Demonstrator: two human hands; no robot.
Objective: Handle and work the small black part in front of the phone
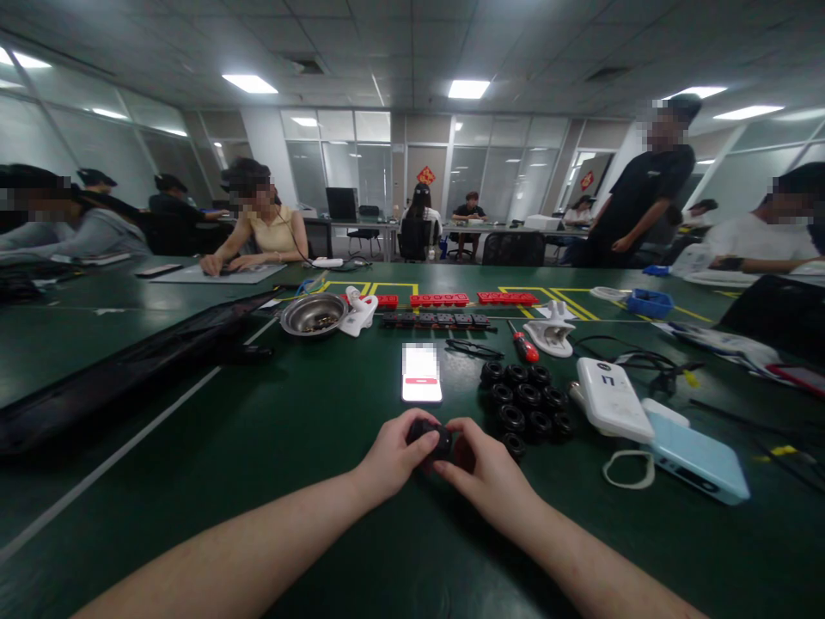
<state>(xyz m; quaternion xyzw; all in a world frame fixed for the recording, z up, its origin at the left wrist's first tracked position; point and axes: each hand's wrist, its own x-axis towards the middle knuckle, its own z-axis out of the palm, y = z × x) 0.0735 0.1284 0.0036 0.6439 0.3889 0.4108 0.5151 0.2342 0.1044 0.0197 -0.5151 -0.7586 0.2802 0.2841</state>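
Observation:
A small black round part [441, 441] is held low over the green table between both hands. My left hand [398, 447] wraps its fingers and thumb around the part's left side. On the other side, my right hand [475, 462] pinches its right edge between thumb and fingertips. Just beyond the hands lies a phone [422, 389] with a lit screen. Several black ring-shaped parts [528, 395] sit grouped to the right of my right hand. What the palms and fingers cover of the held part cannot be seen.
A metal bowl [314, 315] with small pieces, red trays [439, 300], a black strip [436, 321] and a red screwdriver [525, 346] lie farther back. White and blue power banks [699, 456] are at right; a long black case [129, 374] is at left. People sit around.

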